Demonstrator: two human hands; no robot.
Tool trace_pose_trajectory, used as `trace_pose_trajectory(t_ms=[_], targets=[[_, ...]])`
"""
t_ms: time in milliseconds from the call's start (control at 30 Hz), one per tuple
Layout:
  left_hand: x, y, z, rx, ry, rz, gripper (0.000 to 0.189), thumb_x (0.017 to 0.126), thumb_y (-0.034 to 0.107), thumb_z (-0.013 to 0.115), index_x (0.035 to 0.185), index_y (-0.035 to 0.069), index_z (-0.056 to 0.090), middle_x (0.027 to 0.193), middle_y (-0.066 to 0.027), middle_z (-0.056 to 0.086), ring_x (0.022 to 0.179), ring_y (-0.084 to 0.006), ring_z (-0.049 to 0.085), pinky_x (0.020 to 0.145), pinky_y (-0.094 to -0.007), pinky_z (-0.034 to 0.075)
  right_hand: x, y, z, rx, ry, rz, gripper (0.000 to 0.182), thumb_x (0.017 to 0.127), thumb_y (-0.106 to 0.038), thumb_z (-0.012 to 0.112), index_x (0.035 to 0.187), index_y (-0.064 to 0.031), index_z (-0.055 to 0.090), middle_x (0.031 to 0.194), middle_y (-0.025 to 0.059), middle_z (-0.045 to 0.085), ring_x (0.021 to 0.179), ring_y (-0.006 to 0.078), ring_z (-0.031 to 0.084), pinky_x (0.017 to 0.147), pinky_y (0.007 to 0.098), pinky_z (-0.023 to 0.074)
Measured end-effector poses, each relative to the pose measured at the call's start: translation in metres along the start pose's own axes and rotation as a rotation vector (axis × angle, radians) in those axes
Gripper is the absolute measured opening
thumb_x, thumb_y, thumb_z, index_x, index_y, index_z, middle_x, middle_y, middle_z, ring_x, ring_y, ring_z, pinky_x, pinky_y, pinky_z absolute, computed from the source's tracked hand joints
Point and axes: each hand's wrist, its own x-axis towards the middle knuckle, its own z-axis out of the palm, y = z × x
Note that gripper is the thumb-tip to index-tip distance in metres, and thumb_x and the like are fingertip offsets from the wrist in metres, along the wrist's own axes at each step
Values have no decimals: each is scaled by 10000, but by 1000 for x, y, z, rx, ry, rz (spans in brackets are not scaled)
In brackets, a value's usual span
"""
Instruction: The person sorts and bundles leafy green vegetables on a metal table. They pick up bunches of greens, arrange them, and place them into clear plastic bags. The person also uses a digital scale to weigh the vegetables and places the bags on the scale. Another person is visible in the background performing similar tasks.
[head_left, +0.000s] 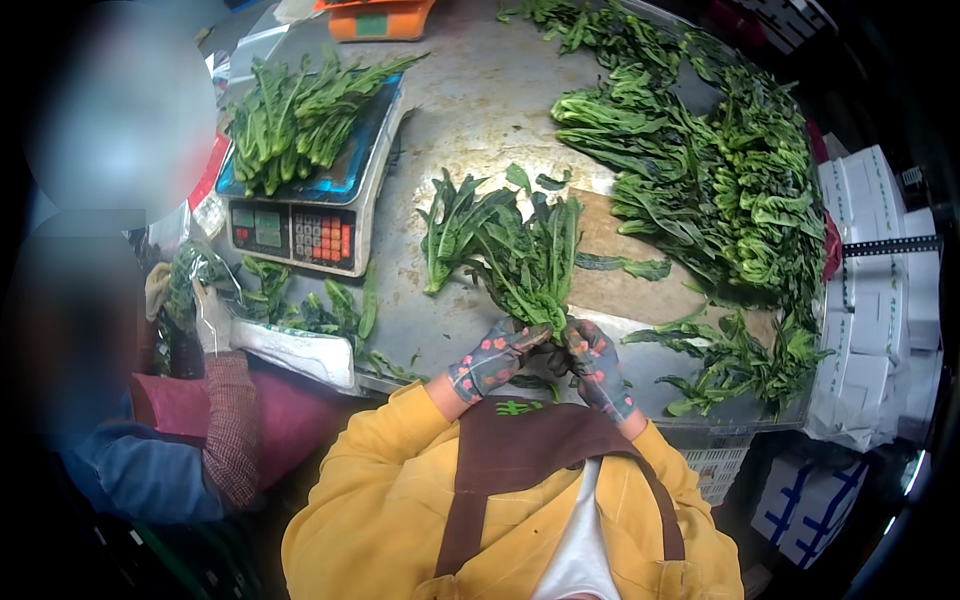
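A bunch of leafy greens (529, 259) is held at its stem end between my two gloved hands, its leaves pointing away from me. My left hand (501, 356), in a dark flowered glove, grips the base from the left. From the right, my right hand (596, 364) has its fingers closed at the same stem end. The fingers' undersides are hidden. Just left of the bunch, a smaller clump of greens (446, 232) lies on the metal table (480, 97), partly overlapped by the held leaves. A single loose leaf (626, 265) lies to the right.
A large heap of greens (697, 172) covers the table's right side, with loose leaves (750, 367) nearer me. Greens (292, 135) rest on a digital scale (300, 236) at left. Beside me a co-worker's gloved hands (210, 311) hold bagged greens. White cartons (870, 300) stand at right.
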Motion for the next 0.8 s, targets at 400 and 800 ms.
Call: trace_pose_trajectory(t_ms=[400, 800], targets=[[9, 22, 43, -50, 9, -119, 438, 769, 152, 568, 1152, 40, 388, 1102, -93, 472, 975, -203, 486, 841, -340, 412, -4, -15, -21, 665, -188, 807, 268, 847, -273, 450, 1021, -71, 477, 740, 28, 532, 628, 123, 525, 572, 251, 442], [12, -3, 22, 272, 180, 105, 343, 802, 118, 524, 1114, 18, 422, 1044, -93, 509, 947, -167, 502, 818, -301, 414, -9, 16, -34, -102, 72, 166, 180, 768, -49, 487, 938, 10, 483, 806, 17, 519, 676, 52, 453, 579, 165, 386]])
